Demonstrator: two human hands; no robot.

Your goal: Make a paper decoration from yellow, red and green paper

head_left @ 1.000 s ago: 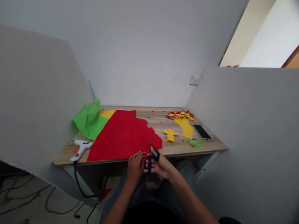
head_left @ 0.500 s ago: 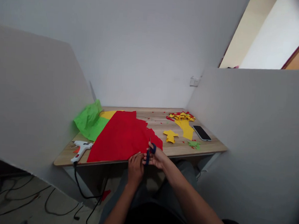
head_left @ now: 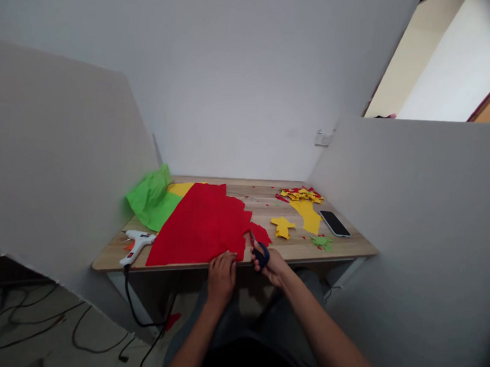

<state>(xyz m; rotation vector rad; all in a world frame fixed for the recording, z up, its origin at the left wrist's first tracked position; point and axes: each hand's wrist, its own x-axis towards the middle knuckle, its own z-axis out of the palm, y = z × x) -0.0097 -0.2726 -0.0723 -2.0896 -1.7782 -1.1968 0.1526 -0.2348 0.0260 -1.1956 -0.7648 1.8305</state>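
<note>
A large red sheet lies across the wooden desk and reaches its front edge. My left hand pinches the sheet's near edge, fingers closed on it. My right hand grips blue-handled scissors, whose blades point up and left into the sheet's ragged right edge. A green sheet and a yellow sheet lie under the red one at the back left.
A white glue gun with a black cord lies at the front left corner. Yellow cut-outs, a scrap pile, green scraps and a phone sit on the right. Grey partitions flank the desk. Cables trail on the floor.
My right hand and the scissors shifted right and tilted, blades now slanting left into the red sheet. My left hand stayed on the sheet's near edge. The view shifted slightly.
</note>
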